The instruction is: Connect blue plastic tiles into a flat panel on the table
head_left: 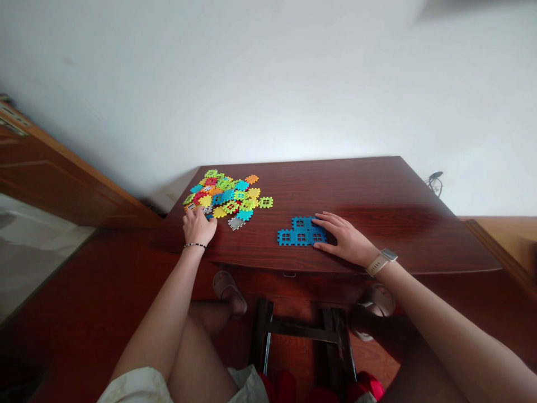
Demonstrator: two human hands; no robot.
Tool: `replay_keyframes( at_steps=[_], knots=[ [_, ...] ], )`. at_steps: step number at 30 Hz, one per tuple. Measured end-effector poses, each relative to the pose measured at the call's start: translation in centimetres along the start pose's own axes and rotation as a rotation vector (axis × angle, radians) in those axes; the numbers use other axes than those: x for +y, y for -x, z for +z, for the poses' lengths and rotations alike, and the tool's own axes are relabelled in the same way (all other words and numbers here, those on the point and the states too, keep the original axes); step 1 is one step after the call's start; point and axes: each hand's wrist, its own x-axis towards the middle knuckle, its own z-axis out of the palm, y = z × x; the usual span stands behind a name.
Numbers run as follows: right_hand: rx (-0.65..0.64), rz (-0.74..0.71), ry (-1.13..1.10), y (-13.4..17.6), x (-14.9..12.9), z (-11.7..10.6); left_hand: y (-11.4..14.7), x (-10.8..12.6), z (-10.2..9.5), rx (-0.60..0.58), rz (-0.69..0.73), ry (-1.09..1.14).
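My left hand (198, 226) is at the near left edge of a pile of colourful plastic interlocking tiles (226, 196). Its thumb stands apart from the fingers, whose tips reach down among white window-frame tiles; nothing shows lifted in it. My right hand (346, 238) lies over the right end of a flat panel of joined blue window tiles (301, 237). Thumb and fingers are spread, touching the panel's right side and covering part of it. The panel has a longer row near me and a shorter row behind it.
The tiles lie on a dark brown wooden table (327, 184) against a white wall (268, 84). A green window tile (265, 202) and a grey tile (236, 223) sit at the pile's edge. A dark stool frame (302, 330) is below, and a cable (436, 182) hangs at right.
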Motion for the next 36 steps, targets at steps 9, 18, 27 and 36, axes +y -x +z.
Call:
replay_keyframes(
  at_steps=[9, 18, 27, 36],
  knots=[
    [0.004, -0.003, -0.003, 0.0, -0.2, -0.1, 0.4, -1.8, -0.5, -0.089, 0.080, 0.003],
    [0.001, -0.004, 0.022, 0.0, 0.1, 0.0, 0.3, -2.4, -0.4, -0.053, 0.138, 0.092],
    [-0.001, 0.001, 0.024, 0.0, 0.0, 0.0, -0.2, -0.7, -0.6, -0.113, -0.178, 1.030],
    [0.010, -0.001, 0.021, 0.0, 0.0, 0.0, 1.3, 4.1, -2.0, -0.547, -0.234, 1.812]
  ],
)
